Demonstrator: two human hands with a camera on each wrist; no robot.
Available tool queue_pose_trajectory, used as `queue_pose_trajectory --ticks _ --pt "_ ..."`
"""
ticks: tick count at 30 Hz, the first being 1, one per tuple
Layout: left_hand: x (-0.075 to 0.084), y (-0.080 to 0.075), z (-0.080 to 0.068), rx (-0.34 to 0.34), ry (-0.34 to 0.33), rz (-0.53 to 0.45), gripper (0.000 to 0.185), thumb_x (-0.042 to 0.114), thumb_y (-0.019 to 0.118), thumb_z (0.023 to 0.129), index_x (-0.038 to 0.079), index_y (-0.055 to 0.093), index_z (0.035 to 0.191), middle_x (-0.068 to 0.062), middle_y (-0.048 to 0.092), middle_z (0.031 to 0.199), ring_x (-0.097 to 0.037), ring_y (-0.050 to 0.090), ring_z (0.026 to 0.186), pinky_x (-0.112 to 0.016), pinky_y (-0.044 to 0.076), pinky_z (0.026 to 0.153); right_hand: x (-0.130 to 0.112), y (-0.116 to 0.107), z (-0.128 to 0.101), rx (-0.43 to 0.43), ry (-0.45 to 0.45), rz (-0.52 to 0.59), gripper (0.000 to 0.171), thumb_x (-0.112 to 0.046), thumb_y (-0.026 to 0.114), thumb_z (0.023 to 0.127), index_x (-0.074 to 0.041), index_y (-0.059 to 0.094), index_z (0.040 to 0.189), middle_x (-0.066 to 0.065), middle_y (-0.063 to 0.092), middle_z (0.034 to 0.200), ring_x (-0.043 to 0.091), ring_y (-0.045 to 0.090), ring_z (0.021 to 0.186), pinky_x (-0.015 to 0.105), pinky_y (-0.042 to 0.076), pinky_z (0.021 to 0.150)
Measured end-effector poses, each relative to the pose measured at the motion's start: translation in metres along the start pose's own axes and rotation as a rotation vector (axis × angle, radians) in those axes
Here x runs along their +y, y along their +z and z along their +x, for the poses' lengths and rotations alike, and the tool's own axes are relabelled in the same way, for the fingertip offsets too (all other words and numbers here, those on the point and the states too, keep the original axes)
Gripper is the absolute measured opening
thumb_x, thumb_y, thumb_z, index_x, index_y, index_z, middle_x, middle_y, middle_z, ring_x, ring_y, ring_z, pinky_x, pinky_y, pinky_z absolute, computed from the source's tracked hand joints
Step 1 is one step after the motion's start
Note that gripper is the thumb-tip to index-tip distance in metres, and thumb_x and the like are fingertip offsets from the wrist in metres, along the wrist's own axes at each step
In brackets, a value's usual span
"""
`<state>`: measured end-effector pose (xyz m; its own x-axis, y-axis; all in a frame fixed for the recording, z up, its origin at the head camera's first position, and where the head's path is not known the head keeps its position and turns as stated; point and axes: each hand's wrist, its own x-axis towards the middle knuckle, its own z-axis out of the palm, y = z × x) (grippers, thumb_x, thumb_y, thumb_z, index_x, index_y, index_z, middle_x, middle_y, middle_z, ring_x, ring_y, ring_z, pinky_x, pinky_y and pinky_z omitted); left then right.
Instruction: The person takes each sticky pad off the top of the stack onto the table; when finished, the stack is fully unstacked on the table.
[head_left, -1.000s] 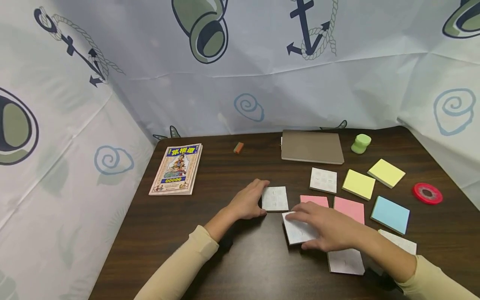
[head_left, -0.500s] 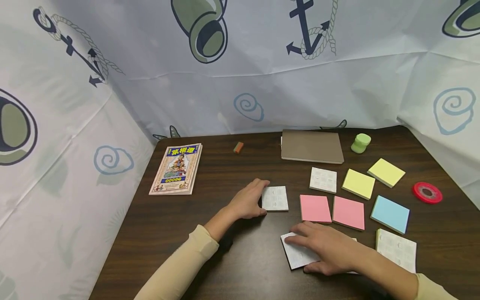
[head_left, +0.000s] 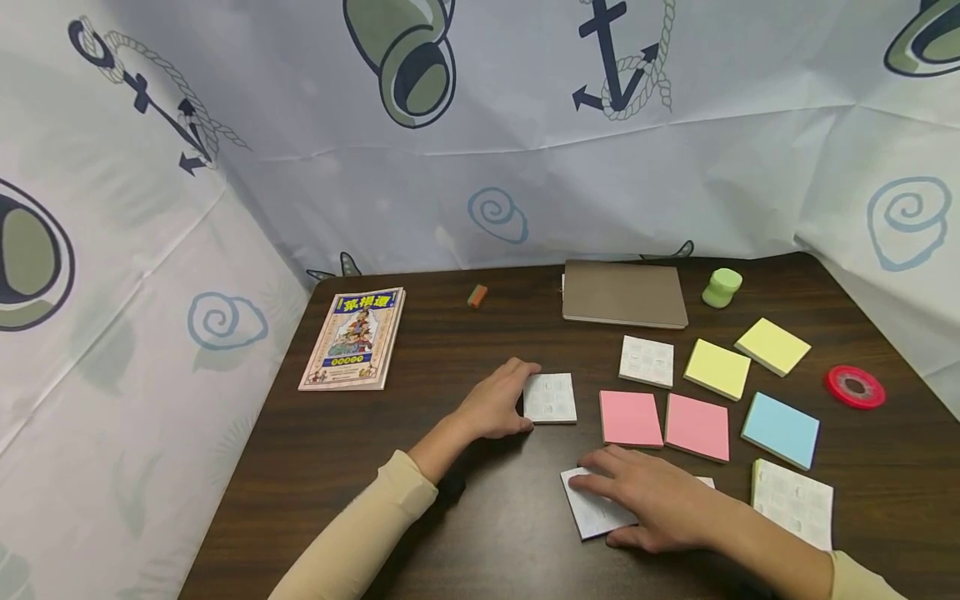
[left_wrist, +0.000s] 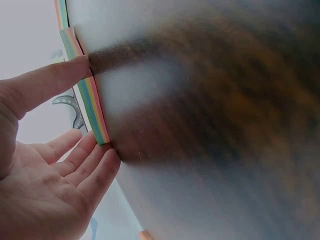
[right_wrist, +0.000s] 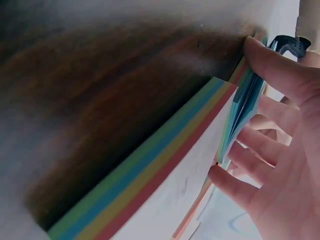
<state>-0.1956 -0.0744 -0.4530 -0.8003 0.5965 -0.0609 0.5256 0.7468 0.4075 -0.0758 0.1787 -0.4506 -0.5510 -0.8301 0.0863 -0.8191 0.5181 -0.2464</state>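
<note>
In the head view my left hand [head_left: 495, 402] rests at the left edge of a white-topped sticky note pad [head_left: 551, 400], thumb at its near corner and fingers at its far one. The pad's side [left_wrist: 94, 107] shows coloured stripes in the left wrist view. My right hand [head_left: 660, 504] holds a second white-topped sticky note pad [head_left: 592, 507], slightly turned, between thumb and fingers. Bluish layers line that pad's side [right_wrist: 245, 102] in the right wrist view. Beneath the right palm lies another pad, mostly hidden; its striped side [right_wrist: 150, 160] shows in the right wrist view.
Two pink pads [head_left: 632, 418] lie beyond the right hand, with yellow pads [head_left: 717, 368], a blue pad [head_left: 781, 430] and more white ones [head_left: 647, 361] around. Farther back are a brown notebook [head_left: 624, 293], a green object [head_left: 722, 287] and a book [head_left: 352, 340]. A red disc [head_left: 855, 387] lies far right.
My right hand has brought its pad nearer to me, uncovering the pink pads and covering most of the near white pad. It has held still over the last half second. The left hand has stayed put.
</note>
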Motion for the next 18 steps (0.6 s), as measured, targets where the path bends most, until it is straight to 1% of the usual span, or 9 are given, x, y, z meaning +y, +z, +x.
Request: queue_pose_trajectory --ticks 4,8,12,18 --pt "-0.001 0.001 0.001 -0.006 -0.004 0.000 0.083 0.021 0.087 0.074 0.009 0.043 0.143 -0.005 0.048 0.136 -0.019 0.050 0.121 -0.037 0.044 0.096 -0.001 -0.001 0.000 -0.019 0.014 -0.001 0.068 -0.045 0.079 0.080 -0.023 0.053 0.139 0.002 0.052 0.132 0.017 0.052 0.115 0.042 0.051 0.087" --pt "-0.002 0.001 0.001 -0.009 -0.005 0.002 0.083 0.021 0.086 0.075 0.009 0.042 0.144 -0.005 0.048 0.136 -0.019 0.049 0.121 -0.037 0.044 0.096 -0.002 -0.004 0.000 -0.051 0.040 0.015 0.068 -0.050 0.076 0.082 -0.025 0.052 0.140 0.002 0.051 0.135 0.018 0.050 0.118 0.043 0.050 0.090" --pt "-0.004 0.002 0.001 -0.011 -0.003 0.000 0.082 0.022 0.086 0.076 0.009 0.042 0.144 -0.005 0.048 0.135 -0.019 0.049 0.121 -0.037 0.044 0.096 -0.002 -0.011 -0.001 -0.025 0.053 0.030 0.068 -0.052 0.075 0.082 -0.023 0.053 0.139 0.002 0.051 0.134 0.018 0.051 0.118 0.043 0.050 0.090" --pt "-0.004 -0.001 0.000 -0.018 0.020 -0.038 0.082 0.024 0.085 0.077 0.006 0.041 0.145 -0.008 0.047 0.137 -0.020 0.048 0.123 -0.037 0.044 0.098 0.007 -0.031 -0.002 0.039 0.107 0.007 0.067 -0.046 0.079 0.080 -0.018 0.056 0.136 0.003 0.053 0.135 0.019 0.052 0.119 0.042 0.048 0.092"
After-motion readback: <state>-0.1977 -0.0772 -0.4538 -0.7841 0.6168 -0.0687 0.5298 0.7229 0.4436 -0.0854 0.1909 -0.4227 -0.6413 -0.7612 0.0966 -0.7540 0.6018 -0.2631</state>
